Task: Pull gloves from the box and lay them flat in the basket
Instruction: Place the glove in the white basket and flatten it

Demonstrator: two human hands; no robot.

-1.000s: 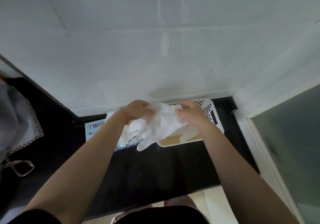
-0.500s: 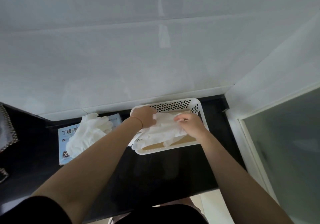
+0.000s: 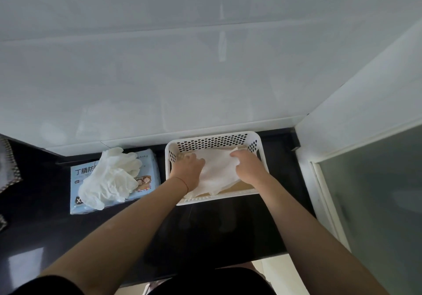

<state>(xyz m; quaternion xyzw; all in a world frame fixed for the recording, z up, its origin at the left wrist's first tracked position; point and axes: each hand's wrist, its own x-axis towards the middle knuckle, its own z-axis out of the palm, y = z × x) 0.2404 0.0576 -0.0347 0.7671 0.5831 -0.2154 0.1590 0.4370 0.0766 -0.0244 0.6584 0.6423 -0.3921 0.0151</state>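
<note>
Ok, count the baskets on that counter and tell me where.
1. The white perforated basket sits on the black counter against the wall, right of the glove box. Both hands, left and right, are inside it on a glove.

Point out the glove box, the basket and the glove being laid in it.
glove box (image 3: 149,159): head view, bare blue top near its right edge.
basket (image 3: 212,143): head view, perforated far wall.
glove (image 3: 219,171): head view, middle, between the hands.
</note>
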